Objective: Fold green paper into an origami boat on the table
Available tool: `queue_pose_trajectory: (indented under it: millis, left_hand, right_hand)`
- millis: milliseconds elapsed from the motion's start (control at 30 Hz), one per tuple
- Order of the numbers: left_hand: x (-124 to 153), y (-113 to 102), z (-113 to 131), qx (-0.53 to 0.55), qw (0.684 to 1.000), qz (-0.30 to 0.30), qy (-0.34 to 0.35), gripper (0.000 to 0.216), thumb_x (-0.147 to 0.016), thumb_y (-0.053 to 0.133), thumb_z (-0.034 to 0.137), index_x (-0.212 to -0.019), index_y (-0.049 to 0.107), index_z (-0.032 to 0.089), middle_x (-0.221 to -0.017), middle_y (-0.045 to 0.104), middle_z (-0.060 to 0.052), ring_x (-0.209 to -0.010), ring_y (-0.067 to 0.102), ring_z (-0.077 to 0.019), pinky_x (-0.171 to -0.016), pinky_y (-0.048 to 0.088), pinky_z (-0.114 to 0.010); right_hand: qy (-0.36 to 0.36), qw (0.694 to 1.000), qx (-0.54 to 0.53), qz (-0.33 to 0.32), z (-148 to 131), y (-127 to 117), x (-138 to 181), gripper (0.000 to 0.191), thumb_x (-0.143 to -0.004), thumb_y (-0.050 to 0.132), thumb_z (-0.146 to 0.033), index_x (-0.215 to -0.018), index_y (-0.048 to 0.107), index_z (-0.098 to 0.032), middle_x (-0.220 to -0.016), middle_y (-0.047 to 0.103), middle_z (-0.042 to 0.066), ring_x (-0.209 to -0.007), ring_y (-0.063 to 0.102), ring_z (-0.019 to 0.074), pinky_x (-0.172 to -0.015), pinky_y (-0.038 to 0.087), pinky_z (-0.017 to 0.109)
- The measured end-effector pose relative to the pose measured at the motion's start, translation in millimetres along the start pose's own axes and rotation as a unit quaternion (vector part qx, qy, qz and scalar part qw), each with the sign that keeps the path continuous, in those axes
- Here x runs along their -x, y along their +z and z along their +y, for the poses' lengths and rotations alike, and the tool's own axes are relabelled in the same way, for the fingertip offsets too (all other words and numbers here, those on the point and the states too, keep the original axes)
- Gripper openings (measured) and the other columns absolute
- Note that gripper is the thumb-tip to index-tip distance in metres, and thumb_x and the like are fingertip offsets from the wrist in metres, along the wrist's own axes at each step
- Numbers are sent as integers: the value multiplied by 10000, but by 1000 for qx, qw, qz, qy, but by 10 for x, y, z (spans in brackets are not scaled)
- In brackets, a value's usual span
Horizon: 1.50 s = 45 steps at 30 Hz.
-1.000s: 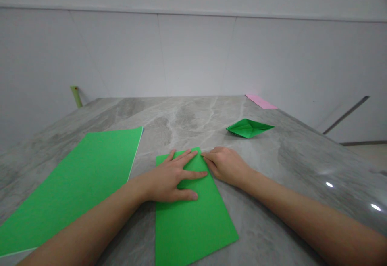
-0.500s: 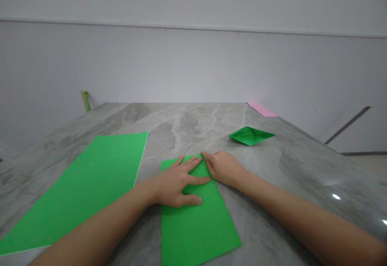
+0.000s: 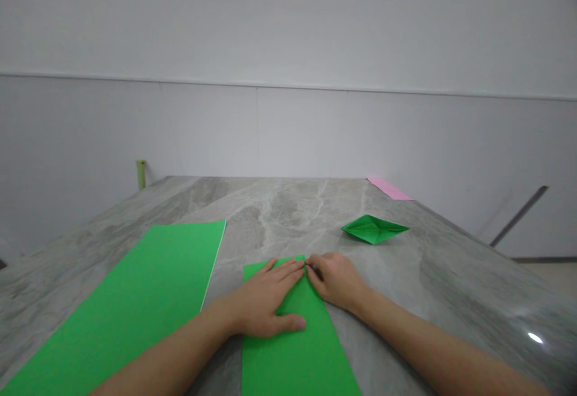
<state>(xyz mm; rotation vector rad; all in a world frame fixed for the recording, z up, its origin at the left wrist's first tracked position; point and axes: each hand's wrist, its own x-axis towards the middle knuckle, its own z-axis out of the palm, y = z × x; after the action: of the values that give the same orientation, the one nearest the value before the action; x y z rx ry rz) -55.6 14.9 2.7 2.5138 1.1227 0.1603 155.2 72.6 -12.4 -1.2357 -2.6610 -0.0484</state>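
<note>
A folded green sheet lies in front of me on the grey marble table. My left hand rests flat on its far half, fingers stretched out. My right hand sits at the sheet's far right corner, fingers curled and pinched on that corner beside my left fingertips.
A larger flat green sheet lies to the left. A folded green paper boat sits further off on the right. A pink sheet lies at the far right table edge. A small green post stands at the far left corner by the white wall.
The view has tilted upward, so everything sits lower in the picture. My right fingers have closed tighter on the sheet's far corner. My left hand stays flat on the paper.
</note>
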Motion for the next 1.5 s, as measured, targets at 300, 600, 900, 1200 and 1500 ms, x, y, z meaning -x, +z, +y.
queue_pose_trajectory:
  millis: [300,600,900,1200,1500]
  left_hand:
    - [-188,80,37,-55,995,79,-16,590,-949,464,422,-1458,387,134,-1521,405,-148,-1412,347,-277,-1186,232,-478]
    - [-251,132,-3,-76,994,79,-21,561,-984,375,432,-1476,344,165,-1550,370,-131,-1432,315,-276,-1180,213,-496]
    - [-343,141,-10,-102,988,114,-12,434,-991,363,327,-1379,468,163,-1426,489,-121,-1320,419,-279,-1123,300,-469]
    - [-324,127,-13,-122,988,88,-22,499,-1011,324,405,-1437,416,162,-1468,447,-140,-1347,389,-299,-1127,285,-498]
    - [-332,128,-19,-152,984,77,-45,518,-1005,345,378,-1470,385,155,-1485,443,-122,-1352,384,-286,-1132,292,-461]
  right_hand:
    - [16,1000,-16,-4,2,-4,-72,236,-952,446,-292,-920,648,-176,-755,721,78,-668,647,192,-588,291,280]
    - [6,1000,-26,-16,-35,-71,-54,222,-928,457,-256,-908,662,-174,-772,733,80,-682,660,192,-592,317,277]
    - [-6,999,-21,-28,-58,-109,-28,235,-902,469,-226,-982,681,-163,-800,741,91,-701,667,206,-621,363,283]
    - [-9,999,-11,-39,-124,-236,92,216,-859,509,-238,-830,702,-143,-728,723,119,-669,665,227,-565,341,295]
    - [-20,997,8,-71,-224,-313,252,243,-868,496,-211,-813,719,-131,-755,740,136,-665,679,229,-558,359,289]
